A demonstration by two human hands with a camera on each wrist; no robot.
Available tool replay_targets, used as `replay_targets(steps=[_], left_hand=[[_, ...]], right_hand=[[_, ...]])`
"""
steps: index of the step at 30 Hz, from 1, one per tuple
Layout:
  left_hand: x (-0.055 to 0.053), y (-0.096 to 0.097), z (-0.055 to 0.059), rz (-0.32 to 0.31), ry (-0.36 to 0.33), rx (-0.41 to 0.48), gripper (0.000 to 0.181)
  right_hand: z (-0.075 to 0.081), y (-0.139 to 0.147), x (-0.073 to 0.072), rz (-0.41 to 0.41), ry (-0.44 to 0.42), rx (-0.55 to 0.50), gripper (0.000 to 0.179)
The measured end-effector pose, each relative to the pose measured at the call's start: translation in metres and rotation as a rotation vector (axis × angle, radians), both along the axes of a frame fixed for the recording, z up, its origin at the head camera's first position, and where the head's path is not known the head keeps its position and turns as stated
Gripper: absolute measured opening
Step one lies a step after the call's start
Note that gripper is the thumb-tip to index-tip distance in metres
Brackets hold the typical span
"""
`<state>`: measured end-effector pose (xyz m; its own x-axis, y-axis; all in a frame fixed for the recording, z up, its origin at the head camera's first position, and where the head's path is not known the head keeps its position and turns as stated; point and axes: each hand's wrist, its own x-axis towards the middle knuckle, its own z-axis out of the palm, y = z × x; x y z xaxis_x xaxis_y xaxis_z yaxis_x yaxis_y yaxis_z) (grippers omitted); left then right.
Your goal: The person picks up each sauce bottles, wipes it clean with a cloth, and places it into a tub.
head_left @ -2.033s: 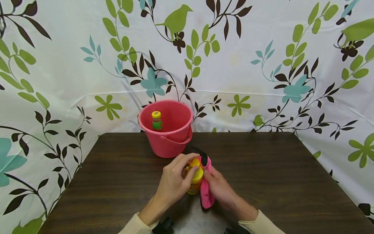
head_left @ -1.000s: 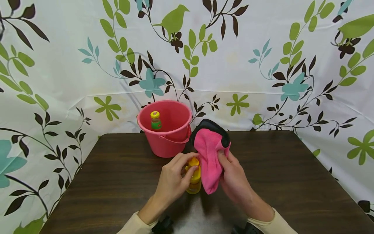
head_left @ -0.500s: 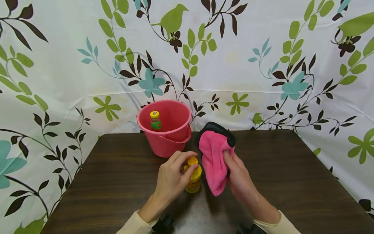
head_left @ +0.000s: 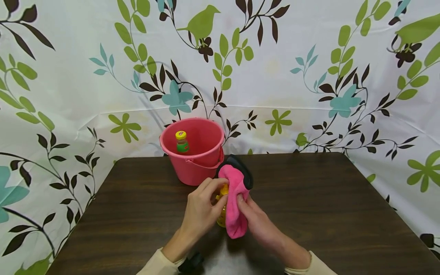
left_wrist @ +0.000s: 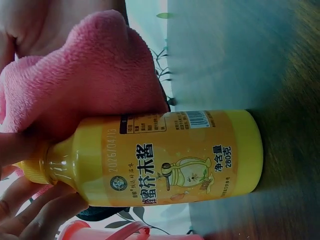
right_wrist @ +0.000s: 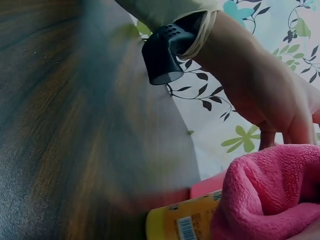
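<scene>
A yellow squeeze bottle of honey mustard sauce (head_left: 221,220) stands upright on the table; its printed label (left_wrist: 165,160) faces the left wrist camera. My left hand (head_left: 201,206) pinches it at the cap and neck from the left. In my right hand (head_left: 259,221) is a pink plush cloth (head_left: 234,200) with black trim, gripped between thumb and fingers. That cloth lies against the bottle's right side and covers much of it in the head view. The left wrist view shows the cloth (left_wrist: 95,75) along the bottle's shoulder and upper side.
Behind the hands, a pink bucket (head_left: 189,172) stands at the back of the dark wooden table (head_left: 326,214). A small jar (head_left: 182,142) with a yellow lid and green label is inside it. A patterned curtain (head_left: 268,84) hangs behind the table.
My right hand first lifted the cloth away from the bottle to the right, then brought it back left against the bottle's side. My left hand keeps its pinch on the bottle top.
</scene>
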<state>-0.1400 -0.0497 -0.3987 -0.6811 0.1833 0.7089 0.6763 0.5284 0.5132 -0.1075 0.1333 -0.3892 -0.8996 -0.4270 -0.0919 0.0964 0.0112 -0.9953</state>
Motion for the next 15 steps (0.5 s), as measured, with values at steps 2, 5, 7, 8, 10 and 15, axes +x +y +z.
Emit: replay_targets(steps=[2,5,7,8,10,15], left_hand=[[0.000,0.000,0.000,-0.007,0.004,0.003,0.037],[-0.001,-0.001,0.000,-0.020,-0.003,0.004,0.037],[-0.001,-0.002,0.000,-0.028,-0.018,0.003,0.037],[0.000,-0.002,0.000,-0.033,-0.027,0.003,0.038],[0.000,-0.003,0.001,-0.042,-0.042,0.000,0.038],[0.001,-0.006,0.002,-0.064,-0.053,-0.007,0.038]], right_hand=[[-0.003,-0.003,-0.001,-0.010,0.007,0.010,0.067],[-0.007,-0.005,-0.002,-0.034,0.009,0.038,0.068],[-0.009,-0.006,-0.004,-0.039,0.007,0.048,0.068],[-0.010,-0.006,-0.005,-0.044,0.006,0.055,0.068],[-0.011,-0.006,-0.006,-0.050,0.007,0.050,0.067],[-0.013,-0.007,-0.009,-0.068,0.008,0.045,0.065]])
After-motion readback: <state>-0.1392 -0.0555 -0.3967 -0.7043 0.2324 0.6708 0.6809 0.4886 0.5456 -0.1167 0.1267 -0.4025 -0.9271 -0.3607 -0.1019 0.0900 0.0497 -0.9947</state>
